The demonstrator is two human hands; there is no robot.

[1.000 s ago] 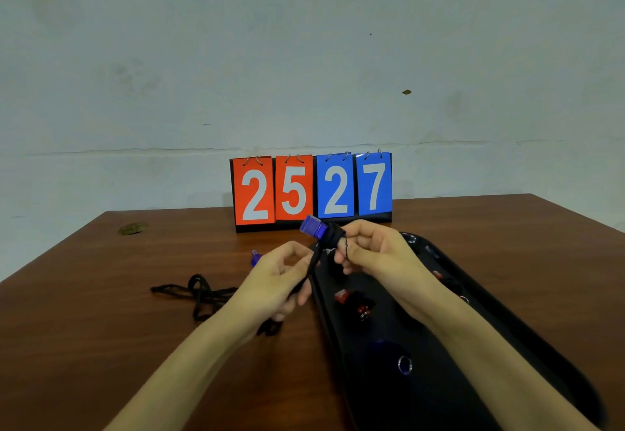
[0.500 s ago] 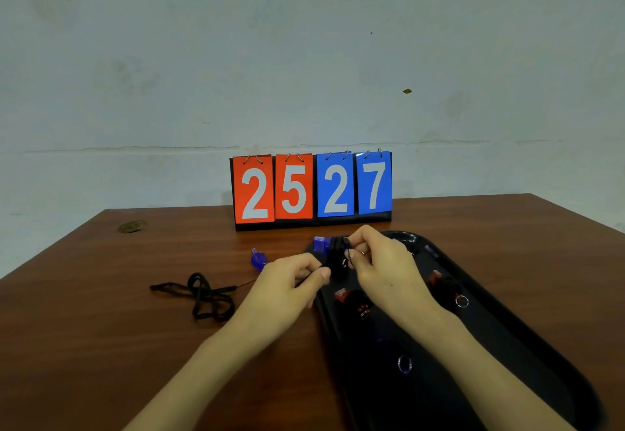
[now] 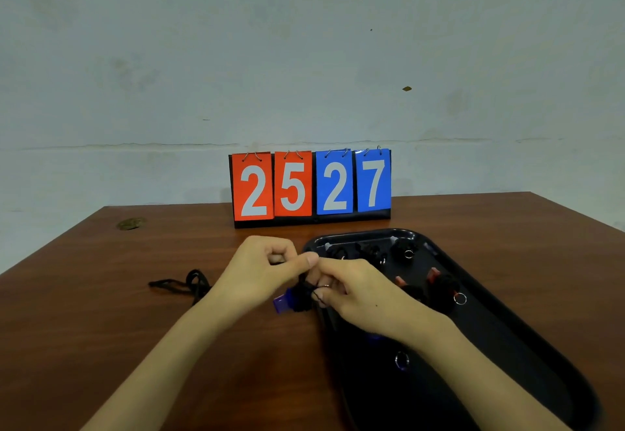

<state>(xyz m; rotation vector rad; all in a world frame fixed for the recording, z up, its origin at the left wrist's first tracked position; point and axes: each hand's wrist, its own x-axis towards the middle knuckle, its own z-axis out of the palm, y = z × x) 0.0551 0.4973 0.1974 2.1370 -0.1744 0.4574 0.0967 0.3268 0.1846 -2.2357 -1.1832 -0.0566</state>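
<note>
Purple plastic piece [image 3: 282, 302] hangs at frame centre, just below and between the hands. Its long axis runs left-right, purple tip toward frame left. Left hand [image 3: 260, 271] pinches the black cord [image 3: 304, 295] from above. Right hand [image 3: 358, 292], nearer, pinches the cord's ring end.

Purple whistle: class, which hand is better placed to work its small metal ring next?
Probably the right hand: its fingertips pinch the ring beside the purple whistle. The left hand pinches higher up, apparently on the black cord, so it only steadies.
</note>
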